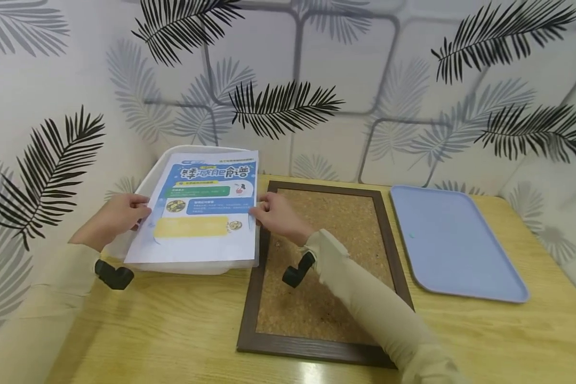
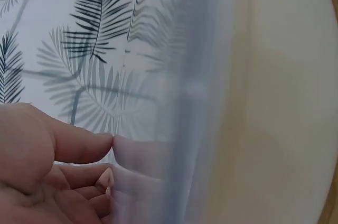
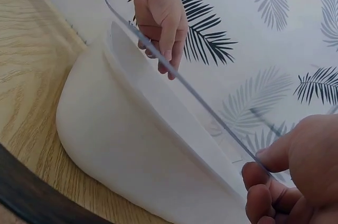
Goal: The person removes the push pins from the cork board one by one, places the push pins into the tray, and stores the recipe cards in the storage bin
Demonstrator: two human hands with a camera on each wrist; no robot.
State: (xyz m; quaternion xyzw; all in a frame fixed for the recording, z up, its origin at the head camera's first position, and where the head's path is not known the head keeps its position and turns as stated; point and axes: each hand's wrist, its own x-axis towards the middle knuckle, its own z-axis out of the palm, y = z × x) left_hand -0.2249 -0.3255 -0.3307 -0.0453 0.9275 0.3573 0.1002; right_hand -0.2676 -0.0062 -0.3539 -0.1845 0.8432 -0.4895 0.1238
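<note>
A printed sheet with blue, green and yellow panels and large lettering along its top is held over a white basin. My left hand pinches the sheet's left edge between thumb and fingers. On the opposite edge, my right hand has the same kind of pinch. From the right wrist view, the sheet appears nearly edge-on, slanting above the rim of the basin. In the left wrist view the thumb and fingers of the left hand meet at the sheet's blurred edge. Most of the basin's inside is hidden.
A cork board in a dark brown frame lies on the wooden table, under my right forearm. To its right is a light blue tray. A leaf-patterned wall borders the table at the back and left.
</note>
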